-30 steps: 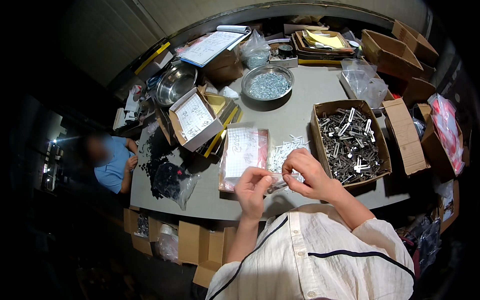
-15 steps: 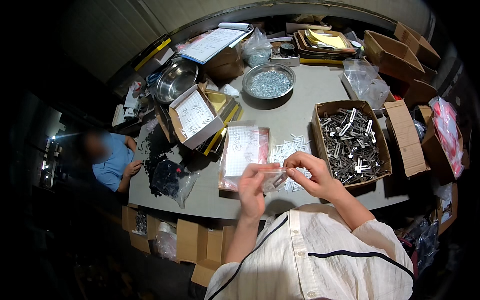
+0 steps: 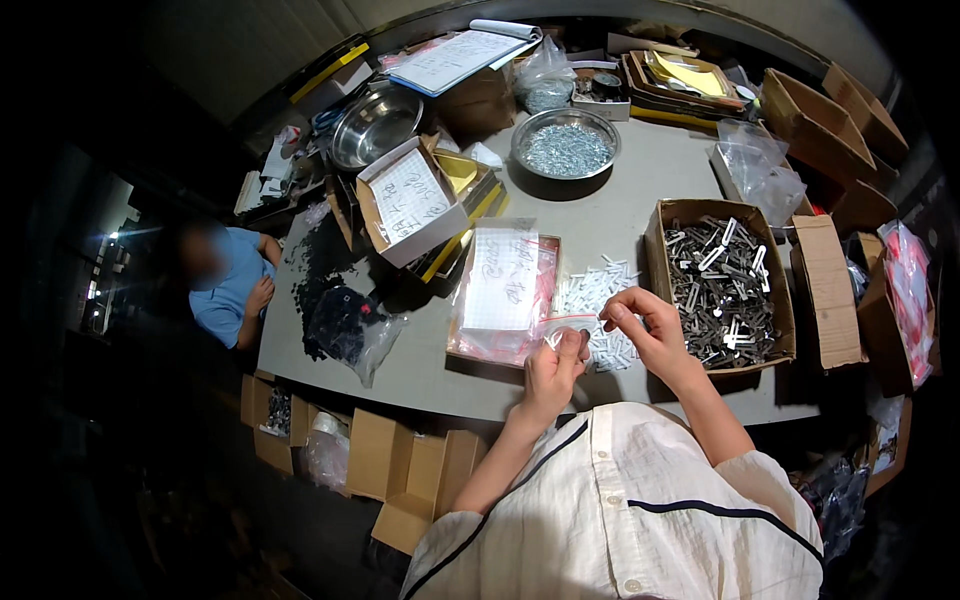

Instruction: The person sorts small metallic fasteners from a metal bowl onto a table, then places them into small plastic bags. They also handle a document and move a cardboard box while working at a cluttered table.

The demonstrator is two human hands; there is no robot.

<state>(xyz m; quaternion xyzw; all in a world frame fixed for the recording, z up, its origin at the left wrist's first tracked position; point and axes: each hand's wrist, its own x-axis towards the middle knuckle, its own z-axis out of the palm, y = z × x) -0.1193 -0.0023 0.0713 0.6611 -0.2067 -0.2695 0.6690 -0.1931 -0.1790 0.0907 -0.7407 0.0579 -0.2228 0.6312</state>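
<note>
My left hand (image 3: pixel 555 378) is closed on a small clear zip bag (image 3: pixel 570 321) with a red strip along its top. Something small and dark shows by the left thumb, too little of it to name. At the bag's right end, the thumb and fingers of my right hand (image 3: pixel 648 335) are drawn together in a pinch; what lies between the fingertips is too small to make out. Just behind the hands, many small white plastic pieces (image 3: pixel 598 287) are heaped on the table. To their left stands an open box of red-striped bags (image 3: pixel 547 272), partly covered by a handwritten sheet (image 3: pixel 503 275).
On the right, a carton (image 3: pixel 655 235) holds dark metal clips. A steel bowl (image 3: pixel 616 160) of small shiny parts stands farther back. A white box (image 3: pixel 430 228) and a black-filled plastic bag (image 3: pixel 372 345) sit left. A person in blue (image 3: pixel 232 290) is at the left edge.
The view has shifted, so the table sits more to the right in it. My left hand has turned, thumb uppermost, below the bag. My right fingertips have come slightly away from the left hand.
</note>
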